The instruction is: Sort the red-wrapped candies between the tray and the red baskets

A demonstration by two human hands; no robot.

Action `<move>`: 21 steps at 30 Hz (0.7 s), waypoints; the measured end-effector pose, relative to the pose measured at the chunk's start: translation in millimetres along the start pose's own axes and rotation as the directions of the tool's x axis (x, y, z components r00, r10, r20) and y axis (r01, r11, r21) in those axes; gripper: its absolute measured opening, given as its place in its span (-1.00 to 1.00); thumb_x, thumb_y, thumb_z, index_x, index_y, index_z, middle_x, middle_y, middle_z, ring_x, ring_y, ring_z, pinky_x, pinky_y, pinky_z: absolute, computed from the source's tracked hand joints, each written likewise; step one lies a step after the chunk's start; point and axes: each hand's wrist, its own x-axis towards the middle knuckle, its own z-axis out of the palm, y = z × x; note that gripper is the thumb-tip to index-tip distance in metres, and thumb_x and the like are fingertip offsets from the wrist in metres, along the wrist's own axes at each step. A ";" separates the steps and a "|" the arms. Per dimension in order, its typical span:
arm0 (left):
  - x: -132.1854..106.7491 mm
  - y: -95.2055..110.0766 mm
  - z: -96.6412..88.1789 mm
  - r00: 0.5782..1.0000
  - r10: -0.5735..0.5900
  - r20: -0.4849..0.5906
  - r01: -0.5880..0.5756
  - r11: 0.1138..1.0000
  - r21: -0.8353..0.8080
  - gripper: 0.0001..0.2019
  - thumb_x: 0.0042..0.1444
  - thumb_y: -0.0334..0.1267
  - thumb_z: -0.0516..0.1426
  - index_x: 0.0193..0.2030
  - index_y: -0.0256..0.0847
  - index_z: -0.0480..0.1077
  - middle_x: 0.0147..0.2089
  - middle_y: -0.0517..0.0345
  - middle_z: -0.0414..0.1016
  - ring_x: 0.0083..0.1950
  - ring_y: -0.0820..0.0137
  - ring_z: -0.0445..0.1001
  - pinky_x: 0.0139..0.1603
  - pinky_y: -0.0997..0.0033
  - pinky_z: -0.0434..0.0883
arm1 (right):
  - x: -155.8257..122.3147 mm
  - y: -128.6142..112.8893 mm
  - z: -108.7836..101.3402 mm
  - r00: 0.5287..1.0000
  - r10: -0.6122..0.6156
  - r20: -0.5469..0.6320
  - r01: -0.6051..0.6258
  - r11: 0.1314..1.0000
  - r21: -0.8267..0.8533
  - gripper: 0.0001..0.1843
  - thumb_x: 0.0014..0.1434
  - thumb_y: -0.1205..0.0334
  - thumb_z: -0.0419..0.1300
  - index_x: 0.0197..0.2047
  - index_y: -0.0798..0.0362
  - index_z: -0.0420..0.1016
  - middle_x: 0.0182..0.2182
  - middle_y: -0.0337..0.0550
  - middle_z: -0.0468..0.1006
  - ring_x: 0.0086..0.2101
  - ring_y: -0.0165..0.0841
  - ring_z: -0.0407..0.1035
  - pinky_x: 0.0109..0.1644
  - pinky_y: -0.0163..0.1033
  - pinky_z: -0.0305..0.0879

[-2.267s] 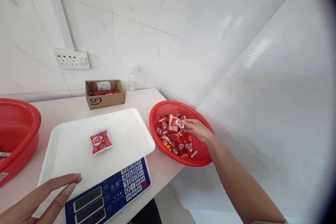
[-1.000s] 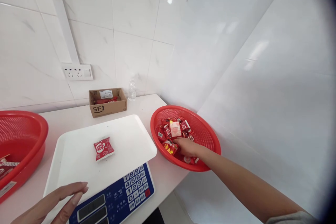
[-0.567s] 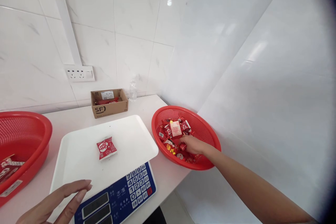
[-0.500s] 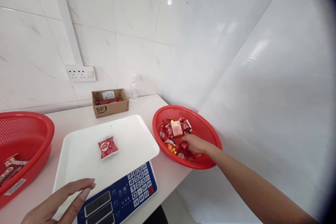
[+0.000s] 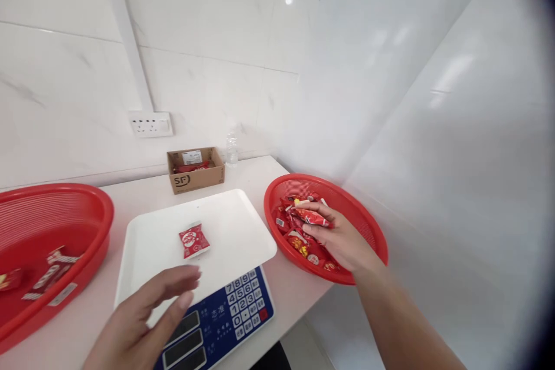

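Observation:
My right hand [image 5: 336,237] is closed on a red snack packet [image 5: 313,217], held above the right red plastic basket [image 5: 373,225]. Several red wrapped snacks [image 5: 299,241] lie in that basket, partly hidden by the hand. Over the front left of the scale, my left hand [image 5: 147,315] has its thumb and fingers apart with nothing between them. On the scale's white tray [image 5: 236,231] rests one red packet [image 5: 193,241] with white print. Below the tray is the scale's blue keypad panel [image 5: 229,318]; my left hand covers part of its displays.
The left red basket [image 5: 104,214] holds a few wrapped snacks [image 5: 52,272]. At the back stand a cardboard box [image 5: 197,179] with red packets inside and a clear plastic bottle [image 5: 232,147]. A socket [image 5: 150,124] is on the tiled wall; the white table's [image 5: 299,300] edge runs near the right basket.
My right hand has risen from among the snacks in the right basket with a red packet in it. My left hand has moved right and its fingers have spread. The view has shifted left.

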 end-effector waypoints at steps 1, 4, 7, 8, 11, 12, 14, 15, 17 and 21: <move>0.4 8.6 3.7 0.995 -0.019 0.094 0.026 0.997 -0.074 -0.65 0.02 0.03 0.14 -0.09 -0.04 0.47 -0.14 0.09 0.57 -0.11 0.21 0.55 -0.19 0.35 0.55 | -3.6 0.5 17.8 0.999 0.028 0.027 -0.032 0.987 0.159 -0.62 -0.13 0.20 0.37 -0.16 -0.07 0.50 -0.06 -0.19 0.51 -0.09 -0.25 0.43 0.00 -0.13 0.33; 3.3 27.9 13.4 0.979 -0.041 0.197 0.084 0.973 -0.216 -0.60 0.10 -0.01 0.10 0.08 0.01 0.32 0.01 0.02 0.46 -0.07 0.23 0.50 -0.20 0.32 0.53 | -11.2 9.0 66.5 0.980 0.079 0.185 -0.150 0.900 0.409 -0.61 -0.18 0.23 0.43 -0.21 -0.05 0.51 -0.23 -0.18 0.58 -0.22 -0.30 0.47 -0.12 -0.15 0.39; 6.7 32.4 19.2 0.977 -0.018 0.213 0.082 0.952 -0.294 -0.58 0.14 -0.07 0.08 0.15 0.01 0.22 0.02 0.01 0.38 -0.13 0.30 0.46 -0.14 0.28 0.47 | -14.8 19.3 101.7 0.935 0.077 0.345 -0.245 0.845 0.475 -0.64 -0.11 0.21 0.40 -0.19 -0.03 0.50 -0.26 -0.16 0.58 -0.27 -0.32 0.46 -0.17 -0.16 0.41; 7.5 31.4 20.2 0.977 -0.008 0.211 0.076 0.946 -0.316 -0.58 0.14 -0.09 0.08 0.15 0.00 0.21 -0.01 0.02 0.37 -0.14 0.33 0.44 -0.13 0.28 0.45 | -15.5 21.9 110.4 0.922 0.075 0.379 -0.266 0.835 0.482 -0.65 -0.09 0.20 0.39 -0.17 -0.02 0.50 -0.27 -0.16 0.58 -0.28 -0.32 0.46 -0.16 -0.15 0.41; 8.5 25.6 21.5 0.987 -0.015 0.158 0.071 0.933 -0.353 -0.66 0.14 -0.12 0.09 0.06 -0.05 0.25 -0.19 0.13 0.35 -0.22 0.38 0.37 -0.19 0.34 0.40 | -17.5 26.5 129.5 0.900 0.077 0.430 -0.304 0.817 0.491 -0.65 -0.04 0.17 0.37 -0.15 -0.01 0.49 -0.26 -0.16 0.57 -0.26 -0.33 0.46 -0.12 -0.16 0.39; 8.7 23.7 21.3 0.991 -0.031 0.129 0.075 0.931 -0.358 -0.71 0.14 -0.12 0.09 0.00 -0.07 0.28 -0.26 0.17 0.32 -0.26 0.41 0.34 -0.23 0.38 0.38 | -18.4 27.3 133.9 0.897 0.078 0.436 -0.311 0.812 0.494 -0.66 -0.03 0.16 0.36 -0.15 -0.01 0.49 -0.26 -0.17 0.57 -0.26 -0.34 0.46 -0.12 -0.18 0.39; 9.2 20.9 20.1 0.995 -0.061 0.080 0.086 0.928 -0.363 -0.83 0.13 -0.13 0.10 -0.17 -0.11 0.31 -0.36 0.25 0.24 -0.33 0.45 0.27 -0.33 0.45 0.33 | -20.7 28.3 140.4 0.897 0.082 0.434 -0.317 0.805 0.502 -0.68 -0.01 0.14 0.35 -0.14 -0.03 0.50 -0.25 -0.18 0.57 -0.27 -0.36 0.46 -0.14 -0.20 0.39; 9.6 19.9 19.1 0.996 -0.067 0.063 0.086 0.926 -0.368 -0.86 0.13 -0.13 0.11 -0.25 -0.13 0.31 -0.38 0.26 0.21 -0.34 0.46 0.24 -0.35 0.47 0.31 | -21.9 28.9 142.3 0.900 0.083 0.428 -0.315 0.803 0.507 -0.68 0.00 0.12 0.34 -0.14 -0.04 0.50 -0.24 -0.18 0.57 -0.28 -0.36 0.46 -0.14 -0.20 0.39; 10.7 18.8 16.9 0.996 -0.069 0.059 0.087 0.914 -0.397 -0.85 0.13 -0.14 0.11 -0.32 -0.15 0.28 -0.33 0.25 0.23 -0.32 0.47 0.25 -0.34 0.48 0.32 | -23.5 31.1 143.5 0.907 0.080 0.414 -0.302 0.808 0.506 -0.68 0.04 0.07 0.30 -0.12 -0.07 0.51 -0.22 -0.17 0.57 -0.27 -0.35 0.45 -0.15 -0.17 0.39; 12.5 17.7 13.4 0.984 -0.122 0.132 0.175 0.820 -0.545 -0.83 0.16 -0.11 0.08 -0.30 -0.15 0.26 -0.30 0.23 0.33 -0.27 0.45 0.33 -0.33 0.47 0.39 | -21.7 38.6 137.1 0.948 0.086 0.308 -0.208 0.897 0.390 -0.66 0.11 -0.04 0.21 -0.11 -0.05 0.51 -0.18 -0.12 0.56 -0.24 -0.30 0.42 -0.18 -0.15 0.38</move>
